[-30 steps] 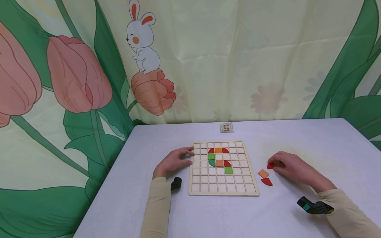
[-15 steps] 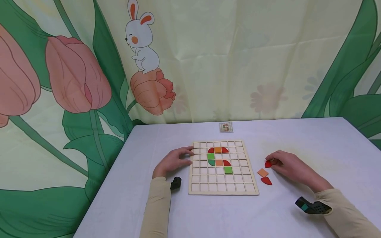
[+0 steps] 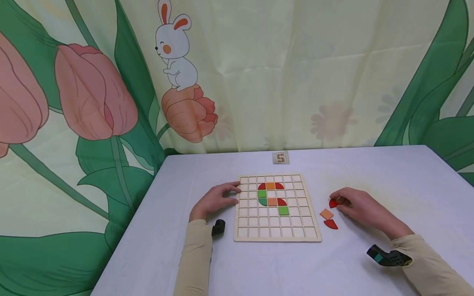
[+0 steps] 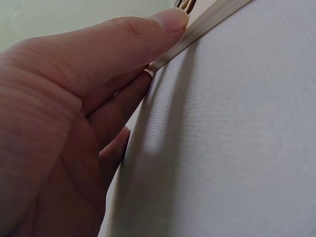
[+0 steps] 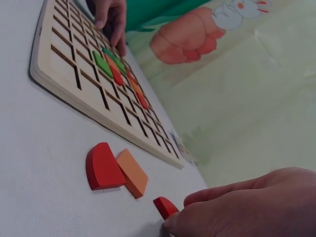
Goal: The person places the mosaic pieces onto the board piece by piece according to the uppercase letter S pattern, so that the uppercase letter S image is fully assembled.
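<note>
A wooden grid board [image 3: 277, 239] lies on the table, with red, orange and green tiles [image 3: 283, 211] set in an S-like pattern. At its left edge, my left hand [image 3: 216, 201] touches the side with thumb and fingertips; the left wrist view shows the thumb [image 4: 170, 20] against the wooden edge. To the right of the board, my right hand [image 3: 361, 207] pinches a red quarter-circle tile [image 3: 333, 203] by one side, close over the tabletop. Beside it lie an orange square tile [image 3: 326, 213] and another red quarter-circle tile [image 5: 103, 168], almost touching each other.
A small card [image 3: 280, 158] with an S pattern on a grid lies behind the board. White cloth [image 3: 259, 271] covers the table, whose back edge meets a printed curtain [image 3: 259, 82]. Each wrist wears a black camera [image 3: 389, 255].
My right hand has shifted slightly left with the red quarter-circle tile, then stayed nearly still. My left hand keeps its place at the board's edge.
</note>
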